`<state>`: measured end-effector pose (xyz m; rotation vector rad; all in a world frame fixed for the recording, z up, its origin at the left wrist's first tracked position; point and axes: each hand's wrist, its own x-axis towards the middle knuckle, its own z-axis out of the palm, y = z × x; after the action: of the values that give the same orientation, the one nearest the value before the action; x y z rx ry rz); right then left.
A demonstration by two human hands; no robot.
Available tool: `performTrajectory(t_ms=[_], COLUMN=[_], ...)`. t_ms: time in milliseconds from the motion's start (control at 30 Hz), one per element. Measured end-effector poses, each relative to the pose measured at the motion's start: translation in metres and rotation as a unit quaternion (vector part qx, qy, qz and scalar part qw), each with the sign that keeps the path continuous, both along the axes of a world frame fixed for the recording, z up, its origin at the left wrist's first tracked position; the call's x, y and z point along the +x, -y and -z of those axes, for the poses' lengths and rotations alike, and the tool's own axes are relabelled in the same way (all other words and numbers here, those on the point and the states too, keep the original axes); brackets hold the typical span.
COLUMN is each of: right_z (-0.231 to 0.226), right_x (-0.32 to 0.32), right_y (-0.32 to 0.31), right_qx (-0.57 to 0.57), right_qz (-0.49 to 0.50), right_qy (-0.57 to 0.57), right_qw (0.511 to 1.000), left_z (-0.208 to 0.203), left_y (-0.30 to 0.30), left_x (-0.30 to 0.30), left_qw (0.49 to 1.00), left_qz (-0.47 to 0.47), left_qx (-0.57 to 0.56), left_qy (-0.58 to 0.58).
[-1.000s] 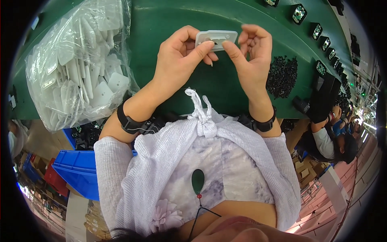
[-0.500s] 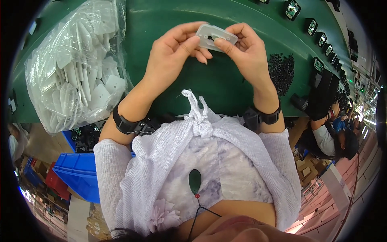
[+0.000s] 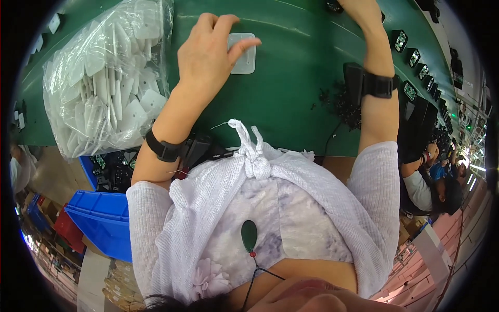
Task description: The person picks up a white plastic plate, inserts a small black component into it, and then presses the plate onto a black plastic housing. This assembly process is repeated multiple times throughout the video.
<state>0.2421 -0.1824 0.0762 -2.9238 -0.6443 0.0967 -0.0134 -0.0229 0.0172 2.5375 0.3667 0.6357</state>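
Note:
A translucent white plate (image 3: 246, 64) with rounded corners lies on the green table. My left hand (image 3: 206, 56) is at its left side, fingers apart, the thumb extended over the plate; whether it touches is hard to tell. Far right, my right hand (image 3: 364, 11) reaches to the top edge of the view. Its fingers are cut off or hidden there, close to a dark housing (image 3: 334, 6). A pile of small black parts (image 3: 349, 110) sits beside my right forearm, partly covered by it.
A clear plastic bag (image 3: 106, 83) full of similar white plates stands at the left. Several black housings with green boards (image 3: 399, 41) line the table's right side. Below the left edge is a blue bin (image 3: 99, 221). Another person (image 3: 423, 187) sits at the right.
The plate, held in both hands before, now rests on the table. My right hand has swung up and right toward the housings; my left hand has let go and shifted slightly left.

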Motion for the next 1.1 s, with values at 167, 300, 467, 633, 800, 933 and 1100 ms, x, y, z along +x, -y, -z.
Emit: performTrajectory(t_ms=[167, 300, 467, 633, 800, 933, 1100], right_z=[0.002, 0.02, 0.024, -0.017, 0.036, 0.013, 0.004], right_x=[-0.061, -0.097, -0.115, -0.147, -0.129, -0.141, -0.152], right_y=[0.029, 0.055, 0.069, 0.032, 0.011, 0.015, 0.008], right_qx=[0.452, 0.338, 0.221, 0.277, 0.392, 0.205, 0.218], right_qz=[-0.042, -0.121, -0.147, -0.219, -0.421, -0.409, -0.342], right_qy=[-0.202, -0.139, -0.028, -0.09, -0.013, -0.063, -0.119], right_qw=[0.868, 0.923, 0.964, 0.931, 0.818, 0.887, 0.906], left_z=[-0.003, 0.0, -0.006, -0.007, -0.035, -0.01, -0.011], left_y=[0.012, 0.008, 0.009, 0.005, 0.003, -0.001, -0.002], left_x=[-0.014, -0.016, -0.012, -0.017, -0.025, -0.028, -0.029], left_qw=[0.997, 0.993, 0.988, 0.983, 0.972, 0.985, 0.985], left_qz=[0.028, 0.086, 0.145, 0.122, 0.128, 0.164, 0.167], left_qx=[0.07, 0.078, 0.042, -0.129, -0.196, -0.054, -0.004], left_qy=[-0.006, 0.038, 0.018, 0.038, -0.017, 0.007, -0.038])
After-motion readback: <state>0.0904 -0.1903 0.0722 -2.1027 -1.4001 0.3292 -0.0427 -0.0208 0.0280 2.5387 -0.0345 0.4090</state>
